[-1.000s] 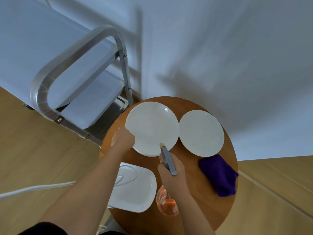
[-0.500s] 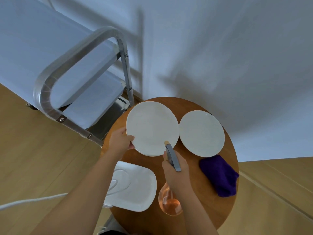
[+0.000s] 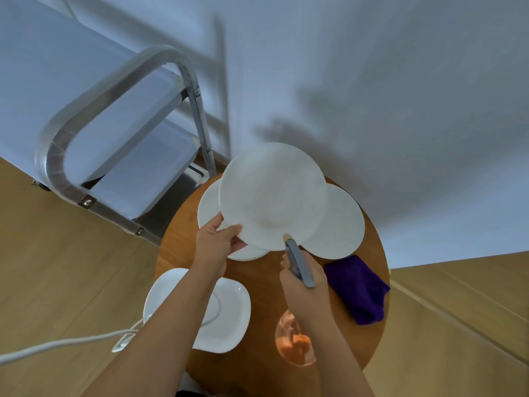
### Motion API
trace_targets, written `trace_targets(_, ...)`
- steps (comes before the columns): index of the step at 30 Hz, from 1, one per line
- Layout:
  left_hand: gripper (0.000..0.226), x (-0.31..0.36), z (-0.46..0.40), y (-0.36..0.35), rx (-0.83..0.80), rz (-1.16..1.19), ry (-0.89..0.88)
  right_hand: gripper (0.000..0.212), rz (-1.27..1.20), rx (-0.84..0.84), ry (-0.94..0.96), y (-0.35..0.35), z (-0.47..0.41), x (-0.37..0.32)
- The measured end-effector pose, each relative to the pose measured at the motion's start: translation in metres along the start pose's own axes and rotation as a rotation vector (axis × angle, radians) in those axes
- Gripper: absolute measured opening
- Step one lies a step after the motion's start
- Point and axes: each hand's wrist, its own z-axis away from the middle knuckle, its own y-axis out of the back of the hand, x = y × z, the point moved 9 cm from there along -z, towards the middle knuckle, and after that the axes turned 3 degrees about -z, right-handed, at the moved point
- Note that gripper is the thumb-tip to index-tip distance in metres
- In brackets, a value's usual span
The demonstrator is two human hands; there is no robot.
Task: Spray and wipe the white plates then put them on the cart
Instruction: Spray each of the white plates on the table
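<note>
At a round wooden table point(image 3: 257, 282), my right hand point(image 3: 305, 293) wraps the neck of a spray bottle point(image 3: 296, 336), its orange liquid low at the near edge, its grey head point(image 3: 299, 260) running lengthwise away from me so the nozzle point(image 3: 286, 237) points at the plate ahead. My left hand point(image 3: 216, 245) pinches the near-left rim of that round plate point(image 3: 272, 196), thumb on top, lifting it clear of the table and tipping its face toward the nozzle, by my reckoning to catch the spray. Beside my left forearm lies a squarish plate point(image 3: 229, 310); to the right, a purple cloth point(image 3: 357, 290) waits for wiping. Two more round plates lie flat beneath, one left point(image 3: 209, 210), one right point(image 3: 340, 224). Beyond, the cart point(image 3: 120, 138) stands at far left, with no plates visible on it.
</note>
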Motion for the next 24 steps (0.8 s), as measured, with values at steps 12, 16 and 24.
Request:
trace_targets(12,0.041,-0.023,0.015,-0.049,-0.026,-0.044,0.010,0.025,-0.076,0.221,0.002,0.085,0.003,0.025)
trace_targets(16,0.045,-0.040,0.021,-0.078,-0.059,-0.063,0.057,0.016,-0.022,0.187,-0.028,0.098,-0.006,0.029)
trace_targets(24,0.045,-0.084,0.018,-0.132,-0.047,-0.076,0.172,0.027,-0.014,0.151,-0.052,0.128,-0.005,0.055)
